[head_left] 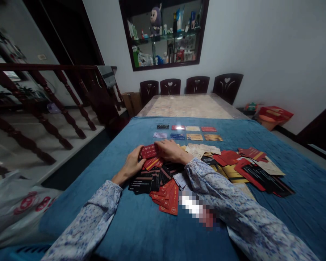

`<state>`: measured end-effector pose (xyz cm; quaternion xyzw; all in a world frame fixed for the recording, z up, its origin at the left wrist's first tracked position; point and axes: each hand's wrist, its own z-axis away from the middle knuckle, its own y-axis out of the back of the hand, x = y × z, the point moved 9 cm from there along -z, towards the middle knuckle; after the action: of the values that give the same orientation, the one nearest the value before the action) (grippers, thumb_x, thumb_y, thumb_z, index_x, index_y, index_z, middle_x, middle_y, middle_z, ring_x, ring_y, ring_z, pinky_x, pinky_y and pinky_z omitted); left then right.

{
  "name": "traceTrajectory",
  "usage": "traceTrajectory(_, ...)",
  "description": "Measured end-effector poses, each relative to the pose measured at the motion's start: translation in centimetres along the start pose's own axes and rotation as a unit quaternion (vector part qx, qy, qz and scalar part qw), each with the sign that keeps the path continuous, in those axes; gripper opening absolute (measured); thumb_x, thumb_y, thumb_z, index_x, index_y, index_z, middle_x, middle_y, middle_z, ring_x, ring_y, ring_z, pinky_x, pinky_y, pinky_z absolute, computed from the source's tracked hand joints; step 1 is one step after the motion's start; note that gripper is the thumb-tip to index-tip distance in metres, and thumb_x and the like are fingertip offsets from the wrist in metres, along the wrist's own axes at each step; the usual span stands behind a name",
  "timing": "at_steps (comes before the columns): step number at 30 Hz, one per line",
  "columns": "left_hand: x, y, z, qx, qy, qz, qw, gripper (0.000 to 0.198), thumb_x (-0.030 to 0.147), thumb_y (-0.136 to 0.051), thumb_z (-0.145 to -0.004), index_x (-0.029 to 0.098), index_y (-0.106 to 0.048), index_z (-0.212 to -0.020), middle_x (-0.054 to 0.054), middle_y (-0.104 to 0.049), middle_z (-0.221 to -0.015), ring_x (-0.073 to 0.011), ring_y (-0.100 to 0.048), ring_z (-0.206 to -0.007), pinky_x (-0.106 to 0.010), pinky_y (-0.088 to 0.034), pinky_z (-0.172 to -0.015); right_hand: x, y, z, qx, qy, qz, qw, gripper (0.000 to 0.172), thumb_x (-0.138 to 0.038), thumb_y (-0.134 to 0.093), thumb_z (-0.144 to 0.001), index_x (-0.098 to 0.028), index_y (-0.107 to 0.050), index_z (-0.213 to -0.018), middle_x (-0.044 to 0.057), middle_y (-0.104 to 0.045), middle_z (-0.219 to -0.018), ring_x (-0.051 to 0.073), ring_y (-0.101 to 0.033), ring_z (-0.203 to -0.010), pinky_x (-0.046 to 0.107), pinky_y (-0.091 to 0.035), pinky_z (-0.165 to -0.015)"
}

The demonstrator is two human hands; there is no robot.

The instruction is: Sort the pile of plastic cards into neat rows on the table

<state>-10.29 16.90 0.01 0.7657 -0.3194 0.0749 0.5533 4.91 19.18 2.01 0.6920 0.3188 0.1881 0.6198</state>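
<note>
Between my two hands is a dark red card (150,151) with pale lettering, tilted up toward me. My left hand (133,162) grips its left end with the thumb in front. My right hand (170,150) closes on its right end, the fingertips partly hidden. Just below lie red and gold cards (153,164), a fan of black cards (143,183) and a fan of orange-red cards (168,197). White papers (180,180) lie partly beneath my right sleeve. Beyond my hands, two rows of single cards include a black card (163,127) and a dark blue card (177,136).
To the right spread more black cards (263,175), red cards (228,157) and cream papers (271,167). A blue cloth (119,224) covers the near table. White plastic bags (19,206) stand at the left. Chairs (170,87) line the far end; a wooden railing (57,67) runs left.
</note>
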Motion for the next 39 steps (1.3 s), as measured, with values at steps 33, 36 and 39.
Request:
traceTrajectory(33, 2.1, 0.1, -1.5, -0.101, -0.056, -0.202, 0.973, 0.045, 0.024, -0.06, -0.087, 0.017, -0.057, -0.132, -0.017, -0.056, -0.132, -0.035, -0.051, -0.123, -0.054, -0.043, -0.1, 0.1, 1.2, -0.2, -0.004, 0.031, 0.047, 0.998, 0.048, -0.041, -0.071, -0.085, -0.019, -0.065, -0.128, 0.017, -0.057, -0.135, 0.034, -0.042, -0.126, 0.045, -0.041, -0.093)
traceTrajectory(36, 2.4, 0.2, -1.8, -0.127, -0.045, -0.213, 0.968, 0.046, 0.023, -0.059, -0.087, 0.016, -0.057, -0.132, -0.017, -0.057, -0.132, -0.0345, -0.05, -0.122, -0.054, -0.042, -0.101, 0.3, 1.2, -0.4, -0.013, 0.029, 0.041, 0.999, 0.049, -0.043, -0.071, -0.086, -0.019, -0.066, -0.128, 0.016, -0.058, -0.134, 0.034, -0.043, -0.125, 0.046, -0.042, -0.093)
traceTrajectory(39, 2.5, 0.1, -2.2, -0.153, -0.04, -0.21, 0.965, 0.044, 0.023, -0.058, -0.087, 0.016, -0.058, -0.13, -0.016, -0.057, -0.13, -0.0338, -0.05, -0.122, -0.054, -0.04, -0.102, 0.5, 1.3, -0.4, -0.027, 0.03, 0.036, 0.999, 0.049, -0.046, -0.071, -0.086, -0.019, -0.067, -0.127, 0.016, -0.059, -0.132, 0.034, -0.044, -0.124, 0.046, -0.042, -0.093)
